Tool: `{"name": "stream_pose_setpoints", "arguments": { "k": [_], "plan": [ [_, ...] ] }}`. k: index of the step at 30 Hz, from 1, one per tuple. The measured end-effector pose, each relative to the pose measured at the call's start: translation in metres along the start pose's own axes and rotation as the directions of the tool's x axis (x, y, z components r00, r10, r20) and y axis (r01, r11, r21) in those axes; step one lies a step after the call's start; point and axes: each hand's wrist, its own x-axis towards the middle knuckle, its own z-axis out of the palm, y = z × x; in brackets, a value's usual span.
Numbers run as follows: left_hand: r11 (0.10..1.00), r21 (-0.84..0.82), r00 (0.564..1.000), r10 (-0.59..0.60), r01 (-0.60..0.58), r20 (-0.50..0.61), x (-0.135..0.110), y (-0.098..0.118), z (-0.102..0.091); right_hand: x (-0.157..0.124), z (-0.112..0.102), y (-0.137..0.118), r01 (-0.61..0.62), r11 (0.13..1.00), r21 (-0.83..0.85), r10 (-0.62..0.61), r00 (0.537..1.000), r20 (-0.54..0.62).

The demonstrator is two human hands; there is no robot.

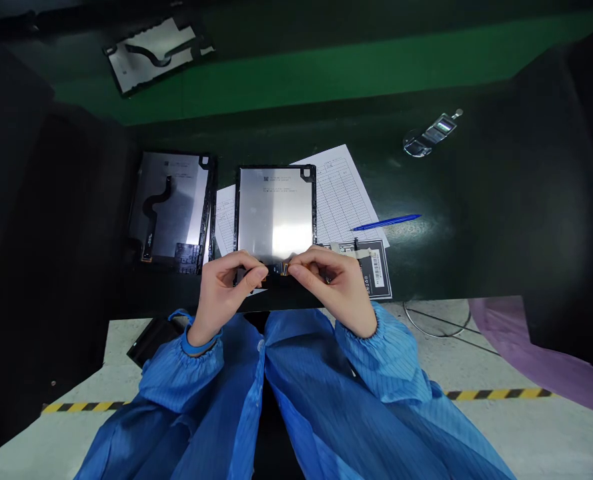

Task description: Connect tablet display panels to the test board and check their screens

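A tablet screen panel [276,207] with a silver back and black frame lies in front of me, its near edge between my hands. At that edge, my right hand [333,280] pinches a small flex cable end [284,269] with a gold-coloured connector between thumb and forefinger. My left hand [229,287] is closed in a pinch at the same edge, just left of the connector. What its fingertips hold is hidden. A blue strap [199,348] circles my left wrist.
Left lies a second screen panel [181,207] with a black ribbon cable; a third panel [156,53] rests further back. Printed sheets [339,187], a blue pen [386,223] and a flat black labelled pack [379,270] are to the right. A shiny metal device [431,135] stands behind them.
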Motion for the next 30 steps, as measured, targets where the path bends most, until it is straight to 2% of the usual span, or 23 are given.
{"name": "stream_pose_setpoints", "arguments": {
  "k": [7, 15, 24, 30],
  "plan": [
    [0.998, 0.057, 1.0, 0.021, -0.022, 0.013, 0.0016, 0.0007, -0.0013, 0.0006, 0.0005, -0.0029, 0.017, 1.0, -0.02, -0.017, 1.0, -0.003],
    [0.979, 0.192, 0.991, 0.083, -0.062, -0.102, -0.0006, -0.0019, 0.0046, 0.0008, 0.003, -0.0027, 0.072, 0.994, -0.077, -0.073, 0.997, -0.012],
    [0.968, 0.243, 0.992, 0.084, -0.059, -0.092, 0.0018, -0.0014, 0.0035, -0.0004, 0.0006, -0.0016, 0.131, 0.976, -0.174, -0.138, 0.99, -0.026],
    [0.961, 0.272, 0.992, 0.082, -0.054, -0.092, 0.0009, 0.0, 0.0057, -0.0001, -0.003, -0.005, 0.14, 0.974, -0.177, -0.136, 0.99, 0.034]
  ]
}}
